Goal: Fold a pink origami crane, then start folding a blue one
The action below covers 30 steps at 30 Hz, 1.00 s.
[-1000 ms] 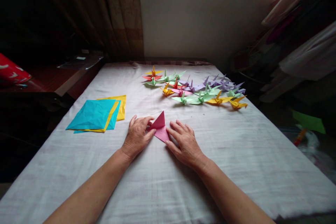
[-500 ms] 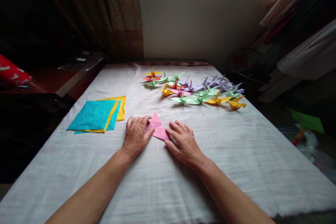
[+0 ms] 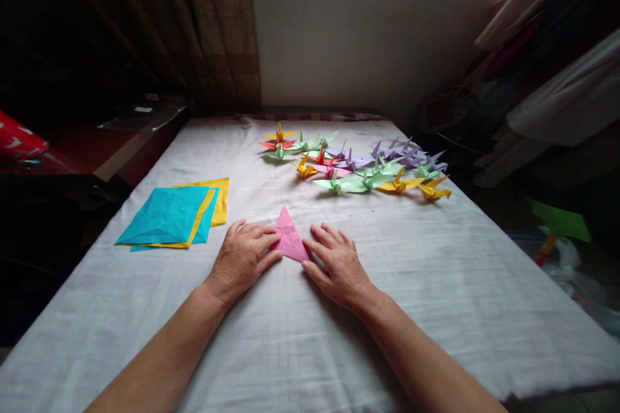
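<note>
A small folded pink paper triangle (image 3: pixel 290 239) lies on the cloth in front of me, its point facing away and faint crease lines across it. My left hand (image 3: pixel 245 255) rests palm down at its left side, index finger and thumb stretched out and touching that edge. At the lower right corner, my right hand (image 3: pixel 334 264) lies with its fingers apart, index fingertip and thumb against the paper. What is under the left fingertips is hidden.
Blue and yellow paper squares (image 3: pixel 167 214) lie stacked at the left. Several folded paper cranes (image 3: pixel 368 181) in green, purple, yellow, red and pink stand farther back. White cloth (image 3: pixel 460 310) covers the table. A red patterned object (image 3: pixel 19 137) is at the far left.
My left hand has turned and slid slightly left and down, uncovering more of the pink paper's left side. My right hand stays nearly still. The view has shifted slightly.
</note>
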{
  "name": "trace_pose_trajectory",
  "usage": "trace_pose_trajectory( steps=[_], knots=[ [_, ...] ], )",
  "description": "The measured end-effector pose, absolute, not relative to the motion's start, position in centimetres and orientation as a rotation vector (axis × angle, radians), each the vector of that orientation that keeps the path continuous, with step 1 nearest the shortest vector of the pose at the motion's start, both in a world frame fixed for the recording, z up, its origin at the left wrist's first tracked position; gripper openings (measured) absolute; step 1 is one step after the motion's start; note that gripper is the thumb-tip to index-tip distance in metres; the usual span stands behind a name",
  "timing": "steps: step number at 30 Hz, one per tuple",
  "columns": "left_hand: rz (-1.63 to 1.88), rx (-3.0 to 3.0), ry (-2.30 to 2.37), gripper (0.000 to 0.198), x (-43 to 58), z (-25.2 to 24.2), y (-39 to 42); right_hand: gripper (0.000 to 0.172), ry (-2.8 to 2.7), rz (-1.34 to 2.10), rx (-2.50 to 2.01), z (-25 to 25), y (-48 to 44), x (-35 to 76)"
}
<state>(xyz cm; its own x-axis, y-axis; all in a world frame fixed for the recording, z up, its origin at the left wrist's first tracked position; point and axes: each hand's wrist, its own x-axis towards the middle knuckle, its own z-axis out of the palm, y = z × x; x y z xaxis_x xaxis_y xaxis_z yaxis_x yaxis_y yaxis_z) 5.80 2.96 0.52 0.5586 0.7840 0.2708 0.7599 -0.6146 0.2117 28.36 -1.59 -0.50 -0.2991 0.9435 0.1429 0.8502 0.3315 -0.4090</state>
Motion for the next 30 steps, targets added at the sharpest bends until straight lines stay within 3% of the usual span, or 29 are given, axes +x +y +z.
trace_pose_trajectory(
  steps=[16,23,30],
  knots=[
    [0.573,2.831,1.245,0.019,5.9,0.7,3.3,0.047,-2.175,0.331,-1.533,-1.0,-1.5,28.2],
    [0.526,2.882,1.217,0.016,6.0,1.1,3.1,0.029,-2.118,0.305,-1.471,-1.6,-0.9,28.4],
    [0.568,2.856,1.246,0.019,6.0,0.8,3.1,0.029,-2.091,0.324,-1.409,-1.6,-0.9,28.2]
  ],
)
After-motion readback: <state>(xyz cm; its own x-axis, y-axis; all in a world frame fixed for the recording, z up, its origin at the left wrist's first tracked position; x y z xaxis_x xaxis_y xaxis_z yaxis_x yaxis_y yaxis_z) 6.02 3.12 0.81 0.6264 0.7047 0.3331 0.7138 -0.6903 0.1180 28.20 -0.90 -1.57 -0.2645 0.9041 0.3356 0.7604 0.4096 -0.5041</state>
